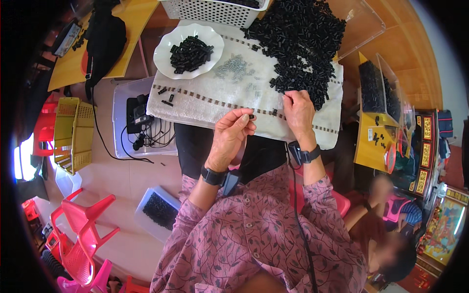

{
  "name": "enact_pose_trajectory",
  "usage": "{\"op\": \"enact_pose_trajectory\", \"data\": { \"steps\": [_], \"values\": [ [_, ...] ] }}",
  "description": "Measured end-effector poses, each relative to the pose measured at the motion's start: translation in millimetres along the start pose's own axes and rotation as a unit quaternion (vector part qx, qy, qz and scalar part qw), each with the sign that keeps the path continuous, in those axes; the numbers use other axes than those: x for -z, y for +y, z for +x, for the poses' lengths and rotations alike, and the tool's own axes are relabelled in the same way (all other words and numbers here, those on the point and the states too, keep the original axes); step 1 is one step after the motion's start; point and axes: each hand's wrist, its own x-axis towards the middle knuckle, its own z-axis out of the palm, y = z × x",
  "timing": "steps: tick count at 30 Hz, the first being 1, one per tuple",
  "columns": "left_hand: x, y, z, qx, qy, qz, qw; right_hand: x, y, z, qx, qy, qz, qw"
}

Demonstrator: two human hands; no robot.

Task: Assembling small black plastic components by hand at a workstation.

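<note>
My left hand is closed in a pinch over the near edge of the towel-covered table, holding a small black plastic piece between thumb and fingers. To its right, my right hand has thumb and forefinger pressed together at the near edge of a large heap of small black pieces; whatever is in that pinch is too small to make out. A scalloped white plate of longer black pieces stands at the far left of the white towel. Small clear or silvery parts lie scattered beside it.
A white perforated basket stands at the back. Left of the table, a clear bin holds cables. A tub of black parts and pink chairs are on the floor. Another person sits at right.
</note>
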Motion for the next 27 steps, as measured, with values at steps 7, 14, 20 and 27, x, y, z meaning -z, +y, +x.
{"op": "enact_pose_trajectory", "data": {
  "steps": [7,14,20,27],
  "values": [
    [-0.3,2.1,-0.6,-0.002,0.003,-0.001,1.0,-1.6,-3.2,4.1,-0.011,-0.041,-0.045,0.998],
    [-6.6,5.8,-2.1,0.0,0.02,-0.011,1.0,4.8,-6.4,-12.5,0.017,-0.027,0.044,0.999],
    [-10.5,7.4,-2.6,0.027,0.007,-0.037,0.999,22.2,-31.5,-24.2,-0.037,-0.054,0.173,0.983],
    [-14.0,8.4,-4.1,0.024,0.007,-0.036,0.999,35.8,-53.4,-29.5,-0.023,-0.104,0.314,0.944]
  ]
}}
